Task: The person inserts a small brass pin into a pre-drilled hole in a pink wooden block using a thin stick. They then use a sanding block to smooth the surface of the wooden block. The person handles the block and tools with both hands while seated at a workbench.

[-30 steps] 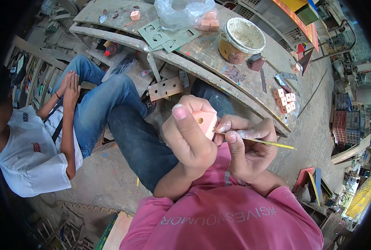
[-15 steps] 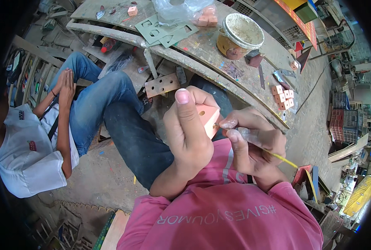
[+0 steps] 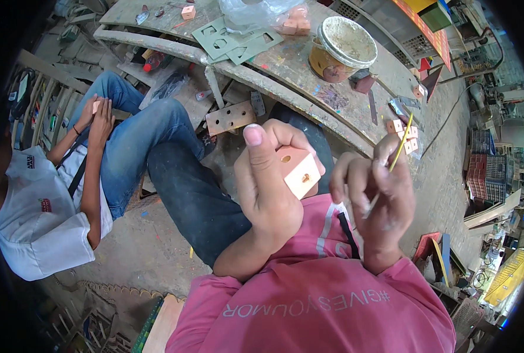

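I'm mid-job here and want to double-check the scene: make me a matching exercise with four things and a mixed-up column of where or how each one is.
Things
1. Drilled block
2. Thin yellow stick
3. Bucket
4. Grey-green sheets

Places and states
A. Lying on the workbench, with shapes cut out of them
B. Held in the right hand
C. Standing upright on the workbench, open at the top
D. Held in the left hand, with a hole showing in each of two faces

Pairs: 1-D, 2-B, 3-C, 4-A
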Available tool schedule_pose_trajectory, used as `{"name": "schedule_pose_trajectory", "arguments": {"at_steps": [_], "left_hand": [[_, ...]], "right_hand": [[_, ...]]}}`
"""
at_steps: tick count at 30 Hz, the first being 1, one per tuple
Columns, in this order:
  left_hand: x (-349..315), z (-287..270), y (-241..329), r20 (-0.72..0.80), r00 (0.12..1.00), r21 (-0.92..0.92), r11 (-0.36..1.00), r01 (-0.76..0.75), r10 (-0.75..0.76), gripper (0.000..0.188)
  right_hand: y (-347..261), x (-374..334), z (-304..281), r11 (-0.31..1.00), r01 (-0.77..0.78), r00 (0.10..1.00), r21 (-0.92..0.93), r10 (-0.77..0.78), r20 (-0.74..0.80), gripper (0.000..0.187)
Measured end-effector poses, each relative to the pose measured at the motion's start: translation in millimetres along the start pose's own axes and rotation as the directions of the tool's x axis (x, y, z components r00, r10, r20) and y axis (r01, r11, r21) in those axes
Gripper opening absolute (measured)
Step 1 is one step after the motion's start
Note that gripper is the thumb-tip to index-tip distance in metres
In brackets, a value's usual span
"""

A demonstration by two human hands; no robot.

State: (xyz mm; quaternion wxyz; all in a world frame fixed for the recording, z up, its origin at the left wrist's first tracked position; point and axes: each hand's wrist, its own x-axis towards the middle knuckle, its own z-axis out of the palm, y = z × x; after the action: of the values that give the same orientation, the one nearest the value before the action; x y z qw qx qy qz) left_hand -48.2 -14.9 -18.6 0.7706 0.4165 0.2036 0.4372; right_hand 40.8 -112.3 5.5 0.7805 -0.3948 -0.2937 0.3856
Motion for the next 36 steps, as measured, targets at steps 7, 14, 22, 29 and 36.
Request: {"name": "schedule_pose_trajectory", "arguments": {"at_steps": [7,14,22,29,36], "left_hand": [[4,-5,-1,0.075,0.992,-0.182,0.977,0.111,-0.099,0.054],[5,-1,-3,0.058,0.985,-0.190,0.967,0.172,-0.164,0.053],[2,0,-8,0.038,0.992,0.120,0.985,-0.120,0.117,0.055],[-1,3,-7,0.025,0.980,0.242,0.950,-0.196,0.195,0.056],[-2,6,-6,0.070,0.972,0.292,0.927,-0.235,0.224,0.053]], "right_hand": [[-44,-4,-12,0.865,-0.321,0.947,-0.385,0.291,-0.136,0.026],[-37,-4,-2,0.357,0.046,0.986,-0.933,0.134,0.100,0.018],[-35,-6,6,0.310,0.193,0.962,-0.931,0.128,0.243,0.034],[-27,-16,20,0.467,-0.064,0.998,-0.882,0.051,-0.045,0.034],[-32,-8,13,0.351,0.184,0.979,-0.918,0.015,0.202,0.022]]}}
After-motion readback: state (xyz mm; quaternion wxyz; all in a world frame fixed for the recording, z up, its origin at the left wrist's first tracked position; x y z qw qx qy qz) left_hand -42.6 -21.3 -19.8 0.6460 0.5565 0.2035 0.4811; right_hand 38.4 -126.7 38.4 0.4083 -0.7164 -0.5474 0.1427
